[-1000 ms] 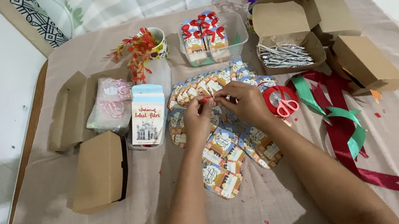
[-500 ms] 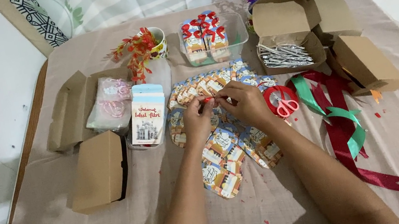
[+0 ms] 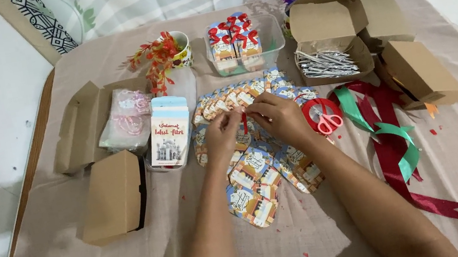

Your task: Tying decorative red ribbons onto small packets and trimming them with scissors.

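Nothing shifted: both hands (image 3: pixel 253 123) pinch thin glossy red ribbon (image 3: pixel 244 122)

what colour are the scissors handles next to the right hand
Red; the scissors lie on the cloth just beside the right hand, clearest in the head view.

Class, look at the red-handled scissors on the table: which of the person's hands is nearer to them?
Right. The right hand sits just left of the scissors, nearly touching them. The left hand is farther left, beyond the right hand, both pinching a red ribbon piece.
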